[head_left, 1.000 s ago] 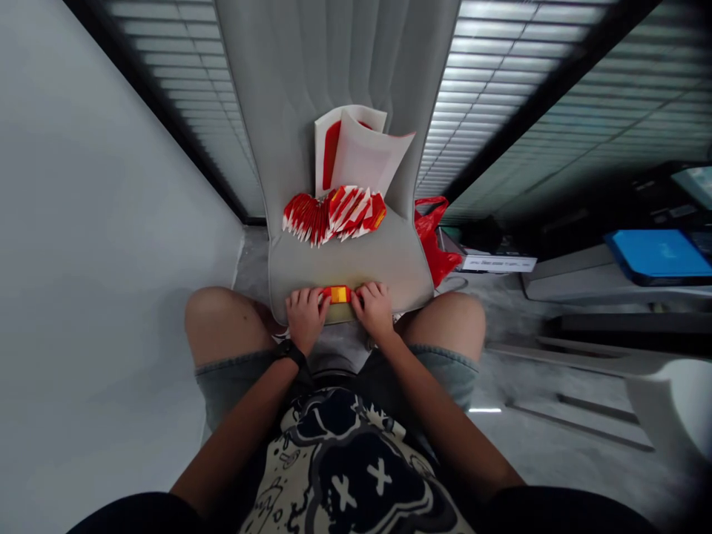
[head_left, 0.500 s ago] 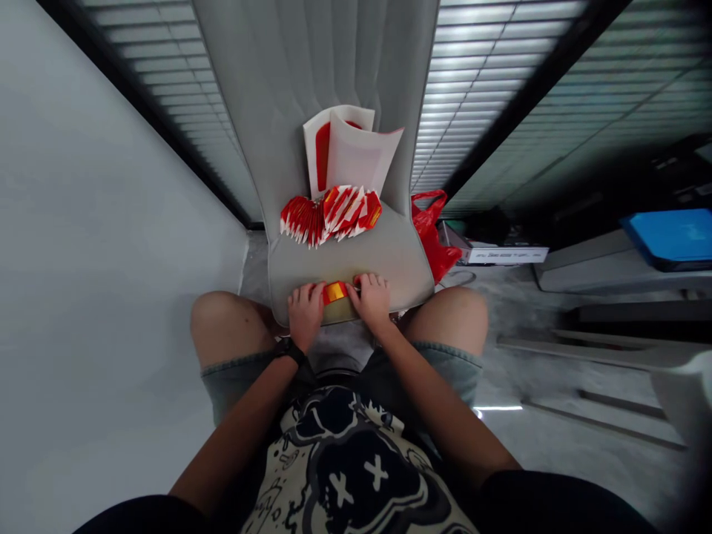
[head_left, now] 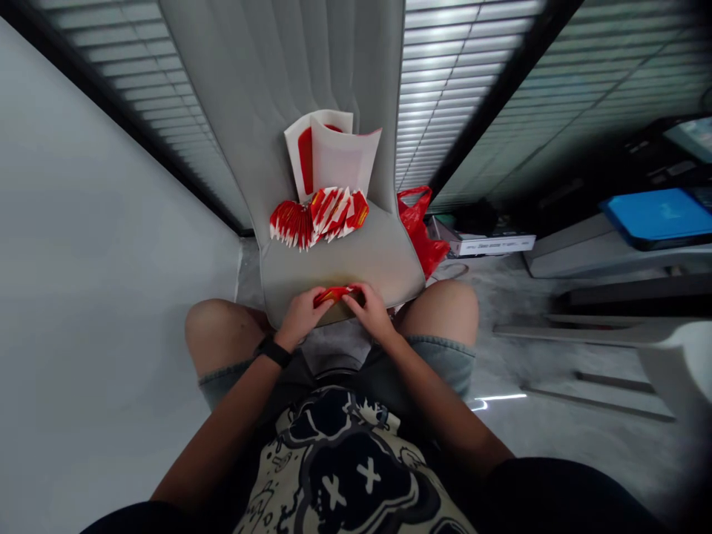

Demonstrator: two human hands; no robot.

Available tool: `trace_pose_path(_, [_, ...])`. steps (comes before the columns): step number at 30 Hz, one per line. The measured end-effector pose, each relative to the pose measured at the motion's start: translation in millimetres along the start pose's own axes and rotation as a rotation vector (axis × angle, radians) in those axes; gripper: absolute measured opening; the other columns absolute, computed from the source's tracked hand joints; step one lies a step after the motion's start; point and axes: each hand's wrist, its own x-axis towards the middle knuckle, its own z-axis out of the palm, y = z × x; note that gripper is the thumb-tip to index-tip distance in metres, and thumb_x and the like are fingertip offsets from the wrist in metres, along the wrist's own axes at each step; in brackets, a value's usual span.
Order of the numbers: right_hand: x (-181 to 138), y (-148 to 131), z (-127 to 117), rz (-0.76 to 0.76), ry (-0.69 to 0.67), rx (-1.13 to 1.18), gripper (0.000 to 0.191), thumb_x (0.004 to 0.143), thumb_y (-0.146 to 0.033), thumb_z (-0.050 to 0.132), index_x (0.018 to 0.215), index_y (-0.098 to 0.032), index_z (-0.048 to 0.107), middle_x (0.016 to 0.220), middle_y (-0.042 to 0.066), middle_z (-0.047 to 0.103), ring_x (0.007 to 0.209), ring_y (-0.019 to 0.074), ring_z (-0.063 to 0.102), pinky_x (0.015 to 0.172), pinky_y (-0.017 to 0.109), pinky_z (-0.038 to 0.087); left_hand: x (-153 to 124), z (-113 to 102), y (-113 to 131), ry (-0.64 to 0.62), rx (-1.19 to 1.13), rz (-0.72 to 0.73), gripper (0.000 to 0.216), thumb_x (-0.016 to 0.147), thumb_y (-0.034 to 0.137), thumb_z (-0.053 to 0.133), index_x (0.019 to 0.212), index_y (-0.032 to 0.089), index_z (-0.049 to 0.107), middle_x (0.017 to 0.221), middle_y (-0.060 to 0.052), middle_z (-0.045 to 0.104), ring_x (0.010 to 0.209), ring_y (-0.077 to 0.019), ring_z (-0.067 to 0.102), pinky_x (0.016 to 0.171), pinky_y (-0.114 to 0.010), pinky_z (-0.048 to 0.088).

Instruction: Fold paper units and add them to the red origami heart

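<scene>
A small folded piece of red paper with gold on it is held at the front edge of the grey chair seat. My left hand pinches its left end between thumb and fingers. At the right end, my right hand grips it the same way. Farther back on the seat lies a row of red and white folded paper pieces, fanned close together. Behind them, curled white sheets with red print lean on the chair's backrest.
A red plastic bag hangs or stands at the seat's right side. Beyond it on the floor is a white-edged box. A blue flat object rests on a grey surface at the right. Window blinds stand behind the chair.
The red paper was lying flat on the seat with its gold face up; now it is tilted up between both hands' fingers. The camera view has shifted slightly.
</scene>
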Motion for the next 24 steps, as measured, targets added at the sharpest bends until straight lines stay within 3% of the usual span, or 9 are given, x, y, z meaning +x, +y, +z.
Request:
trace_pose_path(3, [-12.2,-6.4,4.8,0.215,-0.004,0.433,0.066,0.080,-0.058,0.072,0.133,-0.023,0.055,0.087,0.002,0.068,0.079,0.0192,0.062,0.078,0.033,0.049,-12.4,6.3,-3.5,-0.033,-0.349,-0.087,0.035,0.087,0.041,0.064,0.113,0.018,0.070,0.105,-0.008,0.076,0.088,-0.0210,0.069,0.080,-0.032,0.051])
trace_pose_path(6, [-24.1,-18.5,7.8,0.347,-0.023,0.649,0.054,0.075,-0.060,0.075,0.112,-0.022,0.066,0.081,0.001,0.068,0.074,0.0163,0.060,0.073,0.030,0.048,-25.2,13.2,-4.8,-0.112,-0.558,-0.116,0.041,0.084,0.044,0.066,0.113,0.016,0.070,0.107,-0.008,0.076,0.090,-0.0205,0.069,0.081,-0.032,0.052])
trace_pose_path(9, [-33.1,-33.4,6.7,0.412,-0.064,0.687,0.038,0.078,-0.057,0.074,0.083,-0.020,0.068,0.073,0.000,0.065,0.068,0.0141,0.056,0.067,0.028,0.045,-36.1,14.1,-2.2,-0.165,-0.590,-0.118,0.038,0.085,0.047,0.066,0.108,0.017,0.073,0.100,-0.006,0.076,0.083,-0.0179,0.066,0.076,-0.030,0.051])
trace_pose_path(12, [-37.8,-44.6,5.0,0.428,-0.037,0.670,0.037,0.075,-0.056,0.077,0.076,-0.020,0.066,0.067,-0.002,0.061,0.065,0.0130,0.052,0.063,0.026,0.042,-43.0,11.2,0.8,-0.209,-0.627,-0.151,0.036,0.087,0.047,0.064,0.106,0.017,0.073,0.092,-0.004,0.074,0.076,-0.0154,0.063,0.069,-0.027,0.048])
trace_pose_path(19, [-41.2,-48.8,5.5,0.434,-0.038,0.641,0.039,0.076,-0.058,0.076,0.079,-0.020,0.068,0.070,-0.001,0.062,0.066,0.0135,0.051,0.063,0.027,0.041,-44.1,12.4,-1.6,-0.171,-0.668,-0.165,0.037,0.082,0.044,0.068,0.106,0.017,0.072,0.095,-0.005,0.074,0.078,-0.0157,0.063,0.072,-0.028,0.049])
trace_pose_path(24, [-43.1,-46.6,6.9,0.478,-0.042,0.637,0.046,0.076,-0.058,0.075,0.105,-0.022,0.072,0.073,-0.001,0.065,0.062,0.0139,0.050,0.058,0.026,0.039,-48.7,11.6,1.2,-0.109,-0.565,-0.135,0.039,0.088,0.048,0.063,0.112,0.018,0.071,0.100,-0.006,0.075,0.083,-0.0180,0.066,0.074,-0.029,0.051])
